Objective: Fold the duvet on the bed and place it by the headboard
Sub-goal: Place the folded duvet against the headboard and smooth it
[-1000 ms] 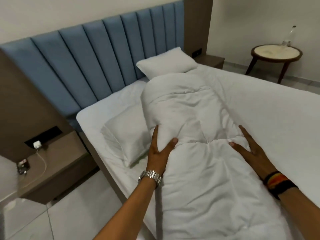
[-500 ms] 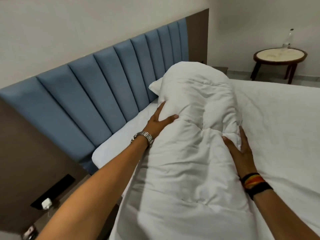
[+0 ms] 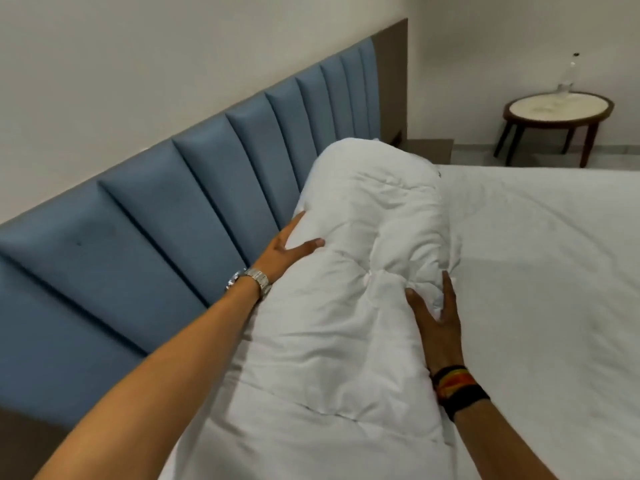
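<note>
Duvet (image 3: 349, 271) is folded into a long, fat bundle lying on the bed (image 3: 540, 271), w/ its long axis running near-to-far, roughly parallel to the blue padded headboard (image 3: 166, 216) on the left. Far end is humped up near the headboard's last panels; near end runs out of view toward me.

My left hand (image 3: 289, 247) sits on the bundle's left flank, btwn duvet and headboard. Thumb is spread out over the top, other fingers wrapped round the side and mostly hidden, so it's cupping and pressing, not pinching. My right hand (image 3: 438, 318) is on the right flank, a bit nearer to me than the left, w/ fingers splayed apart and tips dug into a bunched crease. Both hands are in contact w/ the fabric, one each side, squeezing the roll btwn them.

Key relation: bundle lies btwn my palms, and the headboard is just beside its left edge. Left hand is the one in that gap, so it's the nearer hand to the target. Judging by this, the fold is done and what's left is the final nudge leftward, then pulling the left hand clear.

Bare sheet to the right. Round side table (image 3: 557, 112) w/ a bottle (image 3: 568, 76) stands far right, well apart.
</note>
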A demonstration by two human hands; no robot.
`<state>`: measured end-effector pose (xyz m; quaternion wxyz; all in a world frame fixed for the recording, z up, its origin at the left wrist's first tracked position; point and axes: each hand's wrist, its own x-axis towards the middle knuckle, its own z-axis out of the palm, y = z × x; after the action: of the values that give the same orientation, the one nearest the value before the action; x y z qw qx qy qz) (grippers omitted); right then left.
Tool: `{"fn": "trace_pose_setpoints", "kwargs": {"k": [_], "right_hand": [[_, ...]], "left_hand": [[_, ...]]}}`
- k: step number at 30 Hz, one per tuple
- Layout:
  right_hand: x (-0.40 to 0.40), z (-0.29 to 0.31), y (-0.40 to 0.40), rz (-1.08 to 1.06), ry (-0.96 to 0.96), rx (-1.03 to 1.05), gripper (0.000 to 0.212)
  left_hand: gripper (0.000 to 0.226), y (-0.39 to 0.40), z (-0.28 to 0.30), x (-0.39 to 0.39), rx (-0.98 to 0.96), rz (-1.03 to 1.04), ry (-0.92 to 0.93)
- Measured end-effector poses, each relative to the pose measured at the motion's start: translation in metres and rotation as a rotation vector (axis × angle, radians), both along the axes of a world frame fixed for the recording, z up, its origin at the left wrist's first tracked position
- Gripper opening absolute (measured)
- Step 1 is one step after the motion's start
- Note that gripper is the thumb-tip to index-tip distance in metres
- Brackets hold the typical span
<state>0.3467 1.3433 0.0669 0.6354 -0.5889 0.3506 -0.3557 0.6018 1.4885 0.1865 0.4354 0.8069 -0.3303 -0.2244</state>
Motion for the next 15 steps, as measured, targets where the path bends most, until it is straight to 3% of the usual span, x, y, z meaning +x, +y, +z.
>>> {"fn": "trace_pose_setpoints", "kwargs": {"k": [3, 5, 8, 9, 11, 13, 15], "right_hand": [[0.082, -0.027, 0.022, -0.051, 0.012, 0.032, 0.091], [0.119, -0.058, 0.040, 0.008, 0.129, 0.055, 0.089], [0.166, -0.118, 0.071, 0.186, 0.620, 0.204, 0.094], [0.180, -0.131, 0.081, 0.203, 0.790, 0.168, 0.092], [0.211, -0.143, 0.098, 0.140, 0.910, -0.105, 0.084], [0.250, -0.152, 0.111, 0.113, 0.865, -0.392, 0.076], [0.275, -0.166, 0.119, 0.197, 0.960, -0.588, 0.072]], "left_hand": [[0.097, 0.008, -0.022, 0.090, 0.035, -0.038, 0.038], [0.096, 0.019, -0.051, 0.135, 0.088, -0.031, 0.053], [0.088, 0.051, -0.130, 0.184, 0.220, -0.082, 0.080], [0.082, 0.063, -0.164, 0.190, 0.318, -0.121, 0.045], [0.072, 0.085, -0.226, 0.184, 0.489, -0.151, -0.162], [0.066, 0.101, -0.269, 0.164, 0.467, -0.115, -0.421], [0.065, 0.104, -0.293, 0.149, 0.410, -0.068, -0.585]]}}
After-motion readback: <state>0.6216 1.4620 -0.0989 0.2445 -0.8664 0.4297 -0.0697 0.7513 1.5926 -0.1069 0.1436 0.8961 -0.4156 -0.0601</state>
